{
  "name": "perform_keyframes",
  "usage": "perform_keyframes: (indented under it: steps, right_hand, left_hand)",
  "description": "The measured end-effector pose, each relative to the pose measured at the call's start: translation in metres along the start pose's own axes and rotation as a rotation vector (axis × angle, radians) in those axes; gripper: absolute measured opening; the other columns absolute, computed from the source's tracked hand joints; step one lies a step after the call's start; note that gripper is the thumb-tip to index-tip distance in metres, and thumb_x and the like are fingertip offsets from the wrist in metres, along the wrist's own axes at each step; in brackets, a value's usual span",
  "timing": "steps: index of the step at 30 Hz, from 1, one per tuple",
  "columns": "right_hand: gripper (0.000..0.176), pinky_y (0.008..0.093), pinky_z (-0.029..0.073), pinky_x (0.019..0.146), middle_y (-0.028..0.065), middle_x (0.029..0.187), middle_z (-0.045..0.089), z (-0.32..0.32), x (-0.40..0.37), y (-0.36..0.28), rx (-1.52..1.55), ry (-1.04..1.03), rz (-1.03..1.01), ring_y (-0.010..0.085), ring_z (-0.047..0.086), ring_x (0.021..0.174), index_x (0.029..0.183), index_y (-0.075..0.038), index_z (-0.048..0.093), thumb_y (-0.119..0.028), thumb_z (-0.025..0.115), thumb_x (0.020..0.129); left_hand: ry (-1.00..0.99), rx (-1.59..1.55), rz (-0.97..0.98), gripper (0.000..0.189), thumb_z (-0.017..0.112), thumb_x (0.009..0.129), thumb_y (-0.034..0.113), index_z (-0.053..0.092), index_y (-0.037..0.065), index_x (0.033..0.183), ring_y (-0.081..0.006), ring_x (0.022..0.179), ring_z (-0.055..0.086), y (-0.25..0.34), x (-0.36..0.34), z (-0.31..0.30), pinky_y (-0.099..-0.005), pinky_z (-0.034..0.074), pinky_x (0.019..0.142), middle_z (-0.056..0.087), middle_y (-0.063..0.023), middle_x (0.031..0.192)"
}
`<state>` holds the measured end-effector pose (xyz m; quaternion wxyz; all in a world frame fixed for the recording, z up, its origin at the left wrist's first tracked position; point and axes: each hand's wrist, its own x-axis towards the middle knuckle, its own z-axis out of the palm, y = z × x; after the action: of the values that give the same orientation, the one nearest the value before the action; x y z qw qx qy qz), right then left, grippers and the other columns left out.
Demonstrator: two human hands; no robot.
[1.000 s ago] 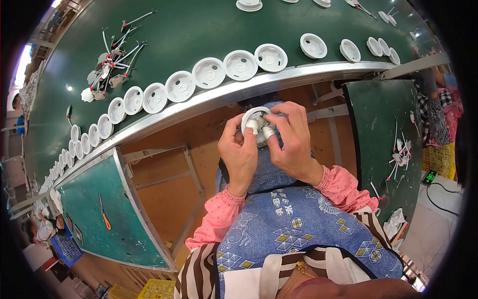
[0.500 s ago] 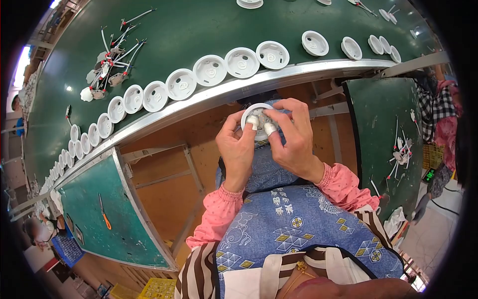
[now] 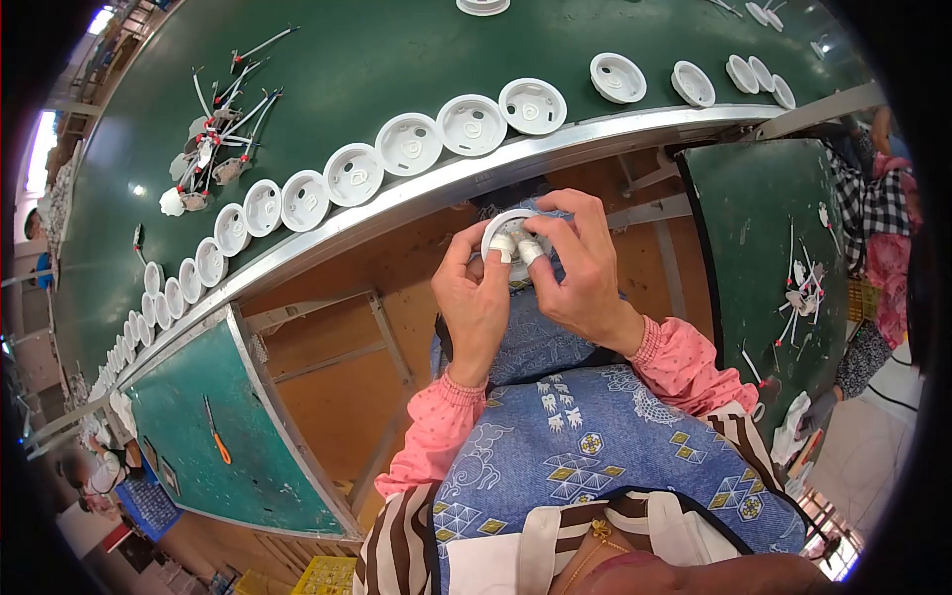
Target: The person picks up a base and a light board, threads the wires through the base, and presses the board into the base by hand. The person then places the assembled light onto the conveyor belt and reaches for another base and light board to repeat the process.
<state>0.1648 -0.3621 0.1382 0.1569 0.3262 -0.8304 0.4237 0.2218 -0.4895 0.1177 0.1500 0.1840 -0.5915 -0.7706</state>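
Between my two hands, over my lap, is a round white plastic cup (image 3: 493,230), open side facing me. My left hand (image 3: 474,297) grips its left rim, the thumb pressing inside. From the right, my right hand (image 3: 577,273) holds the same cup, its thumb also pushed inside beside the other thumb. White wrapping covers both thumb tips. What the thumbs press on inside the cup is mostly hidden. Beyond my hands, a row of similar white cups (image 3: 409,144) lines the green table (image 3: 377,50) along its metal edge.
Wired parts with red and white leads (image 3: 213,144) lie piled on the table at left. More wired parts (image 3: 803,288) rest on a green side board (image 3: 759,198) at right. An orange-handled tool (image 3: 216,431) lies on the left board (image 3: 174,372). Other people are at both sides.
My thumbs have drawn closer together inside the cup, which stays in both hands. The view has shifted slightly, so the table's things appear a little further left.
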Motion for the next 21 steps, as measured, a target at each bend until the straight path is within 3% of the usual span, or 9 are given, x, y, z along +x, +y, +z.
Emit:
perform_keyframes:
  steps: [8, 11, 14, 21]
  right_hand:
    - [0.034, 0.0387, 0.054, 0.074, 0.0188, 0.116, 0.057, 0.0067, -0.0002, 0.0027, -0.052, -0.027, -0.079, 0.0364, 0.058, 0.105, 0.104, 0.003, 0.064, 0.011, 0.065, 0.072]
    - [0.032, 0.0437, 0.053, 0.080, 0.0203, 0.115, 0.055, 0.0077, -0.0009, 0.0058, -0.052, -0.054, -0.112, 0.0399, 0.057, 0.107, 0.103, 0.005, 0.061, 0.008, 0.066, 0.072]
    - [0.028, 0.0430, 0.053, 0.080, 0.0207, 0.114, 0.056, 0.0063, -0.0019, 0.0031, 0.022, -0.065, -0.077, 0.0387, 0.058, 0.103, 0.100, 0.005, 0.061, 0.009, 0.065, 0.072]
    - [0.027, 0.0420, 0.053, 0.080, 0.0208, 0.115, 0.058, 0.0058, -0.0061, 0.0015, 0.086, -0.034, -0.053, 0.0376, 0.061, 0.098, 0.098, 0.005, 0.061, 0.009, 0.064, 0.072]
  left_hand:
    - [0.076, 0.041, 0.019, 0.024, 0.060, 0.096, -0.002, 0.063, -0.009, 0.119, -0.0131, 0.090, 0.069, -0.0044, -0.0015, 0.0026, -0.0249, 0.056, 0.074, 0.069, -0.0118, 0.105]
    - [0.076, 0.065, 0.025, 0.024, 0.060, 0.095, -0.002, 0.063, -0.009, 0.118, -0.0126, 0.089, 0.068, -0.0052, -0.0020, 0.0013, -0.0250, 0.056, 0.073, 0.069, -0.0112, 0.104]
    - [0.084, 0.061, -0.022, 0.021, 0.064, 0.096, 0.000, 0.067, -0.006, 0.116, -0.0104, 0.093, 0.066, -0.0053, -0.0033, -0.0019, -0.0242, 0.054, 0.080, 0.071, -0.0079, 0.105]
    - [0.065, 0.042, 0.042, 0.022, 0.062, 0.097, 0.000, 0.065, -0.005, 0.119, -0.0115, 0.096, 0.066, -0.0009, -0.0041, 0.0019, -0.0247, 0.054, 0.084, 0.070, -0.0087, 0.108]
